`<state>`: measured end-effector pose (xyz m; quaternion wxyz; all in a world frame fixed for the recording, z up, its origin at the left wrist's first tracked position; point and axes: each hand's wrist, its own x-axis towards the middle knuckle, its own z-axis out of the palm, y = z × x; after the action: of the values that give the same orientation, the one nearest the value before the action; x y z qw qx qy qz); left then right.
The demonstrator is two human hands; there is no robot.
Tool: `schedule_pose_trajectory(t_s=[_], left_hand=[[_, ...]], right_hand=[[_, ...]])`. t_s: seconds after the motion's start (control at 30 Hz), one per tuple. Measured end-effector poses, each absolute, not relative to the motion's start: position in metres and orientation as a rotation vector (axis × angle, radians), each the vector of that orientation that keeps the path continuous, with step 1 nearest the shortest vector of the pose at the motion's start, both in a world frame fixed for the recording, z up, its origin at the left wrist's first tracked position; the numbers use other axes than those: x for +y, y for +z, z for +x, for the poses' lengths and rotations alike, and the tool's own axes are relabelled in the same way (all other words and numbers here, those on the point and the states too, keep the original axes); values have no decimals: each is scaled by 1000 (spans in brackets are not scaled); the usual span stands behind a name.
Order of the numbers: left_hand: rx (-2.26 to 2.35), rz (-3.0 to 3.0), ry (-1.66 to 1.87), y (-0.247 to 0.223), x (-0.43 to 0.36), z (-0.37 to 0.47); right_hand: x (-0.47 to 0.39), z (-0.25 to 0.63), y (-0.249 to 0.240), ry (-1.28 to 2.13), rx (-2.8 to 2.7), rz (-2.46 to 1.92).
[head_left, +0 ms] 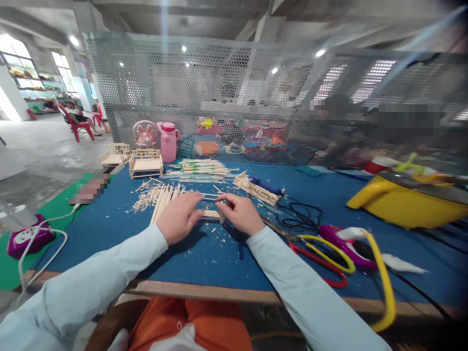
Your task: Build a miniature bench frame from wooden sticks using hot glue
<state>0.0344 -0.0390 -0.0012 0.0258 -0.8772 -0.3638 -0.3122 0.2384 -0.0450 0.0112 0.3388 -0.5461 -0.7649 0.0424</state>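
A small frame of pale wooden sticks (212,214) lies on the blue tabletop between my hands. My left hand (179,218) curves around its left end, fingers by the far rail and thumb by the near one; the hand partly hides the contact. At the right end, thumb and forefinger of my right hand (241,213) are pinched together on the far rail. Beside my left hand is a row of loose sticks (163,202), with short offcuts (144,199) heaped to its left. Behind my right hand rests a narrow stick-built piece (258,189) next to a dark blue tool (266,185).
Finished-looking stick models (146,163) and a pink bottle (168,142) stand at the back left, near bundled sticks (201,167). Scissors (329,258), a purple power strip (347,248), cables and a yellow pot (413,200) crowd the right. A perforated metal screen (219,83) rises behind.
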Motion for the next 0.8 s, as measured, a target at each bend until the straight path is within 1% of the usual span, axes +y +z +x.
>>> schedule_pose_trajectory(t_s=[0.03,0.07,0.1,0.17,0.27,0.37,0.57,0.63,0.8], left_hand=[[-1312,-2553,-1122,5,-33,26],[-1499,-2405,-1194,10,-26,16],[-1666,-2331,-1144,14,-19,5],[-1901,-2316,-893,18,-6,-12],[-2027,-2504,-593,11,6,-24],[-2127,-2576,-548,-1,8,-20],[-2226,-2562,-812,-4,8,-17],[-2250,-2561,-978,2,9,-19],[-2268,-2579,-1534,22,-1,-10]], right_hand=[[-44,239,10,114,-1992,-1422],[-44,239,10,119,-1990,-1420],[-43,239,9,128,-1985,-1419],[-42,238,7,151,-1973,-1414],[-41,237,4,177,-1972,-1412],[-41,237,4,180,-1978,-1418],[-42,237,4,170,-1975,-1408],[-42,237,4,172,-1979,-1400],[-44,235,6,132,-1934,-1378]])
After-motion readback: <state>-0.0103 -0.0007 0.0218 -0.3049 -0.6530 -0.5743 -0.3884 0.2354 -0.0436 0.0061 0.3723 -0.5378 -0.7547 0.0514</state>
